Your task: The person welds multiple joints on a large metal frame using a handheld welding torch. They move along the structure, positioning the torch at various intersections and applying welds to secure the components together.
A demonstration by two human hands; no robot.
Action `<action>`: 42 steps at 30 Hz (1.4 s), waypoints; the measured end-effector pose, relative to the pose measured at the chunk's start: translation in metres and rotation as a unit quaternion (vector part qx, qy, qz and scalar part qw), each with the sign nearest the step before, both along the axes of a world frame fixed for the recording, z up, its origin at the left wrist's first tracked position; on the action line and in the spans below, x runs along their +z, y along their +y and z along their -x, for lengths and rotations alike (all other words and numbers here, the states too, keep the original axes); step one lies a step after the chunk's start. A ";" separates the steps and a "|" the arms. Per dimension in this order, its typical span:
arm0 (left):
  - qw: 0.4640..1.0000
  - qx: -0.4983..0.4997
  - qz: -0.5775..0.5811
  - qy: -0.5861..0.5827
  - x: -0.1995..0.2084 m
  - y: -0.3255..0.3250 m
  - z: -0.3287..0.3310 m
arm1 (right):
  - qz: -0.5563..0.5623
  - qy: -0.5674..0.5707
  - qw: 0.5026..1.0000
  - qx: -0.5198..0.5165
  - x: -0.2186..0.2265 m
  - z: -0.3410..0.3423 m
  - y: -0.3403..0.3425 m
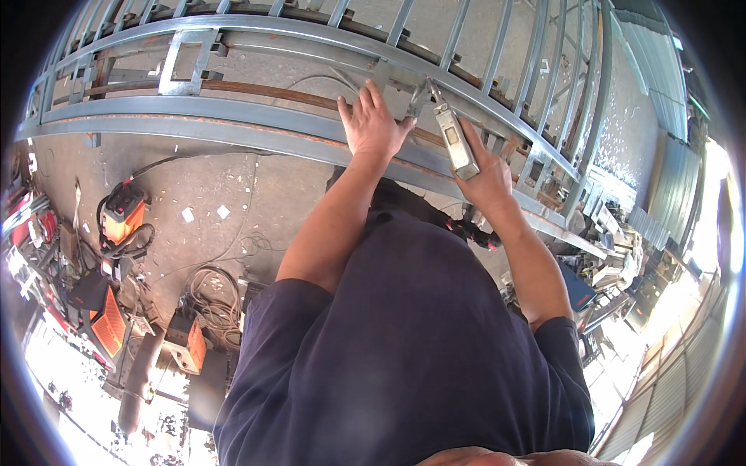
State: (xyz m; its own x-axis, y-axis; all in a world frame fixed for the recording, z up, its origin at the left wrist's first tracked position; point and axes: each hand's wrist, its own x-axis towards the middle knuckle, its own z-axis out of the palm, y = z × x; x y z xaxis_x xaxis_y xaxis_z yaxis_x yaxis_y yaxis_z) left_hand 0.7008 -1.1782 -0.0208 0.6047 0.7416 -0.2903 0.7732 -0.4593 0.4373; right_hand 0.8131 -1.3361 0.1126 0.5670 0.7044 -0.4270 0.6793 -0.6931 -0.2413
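Spread-fingered left hand over a grey metal frame, right hand around a boxy metal tool.

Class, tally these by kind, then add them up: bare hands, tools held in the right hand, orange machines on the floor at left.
Bare hands: 2
Held tool: 1
Orange machines: 3
Total: 6

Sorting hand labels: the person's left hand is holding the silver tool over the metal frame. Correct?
Wrong hand. The head view shows the person's right hand holding the silver tool over the metal frame; the rest of your statement stands.
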 end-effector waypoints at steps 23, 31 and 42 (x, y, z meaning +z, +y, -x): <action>0.999 -0.007 0.012 0.033 0.004 0.001 -0.002 | 0.020 0.005 1.000 0.003 0.007 -0.005 0.006; 1.000 -0.006 0.012 0.024 0.001 0.001 -0.002 | -0.003 0.017 1.000 -0.001 0.015 -0.004 0.009; 1.000 0.000 0.020 0.015 -0.001 0.002 -0.002 | -0.009 0.002 1.000 0.009 0.010 -0.006 0.002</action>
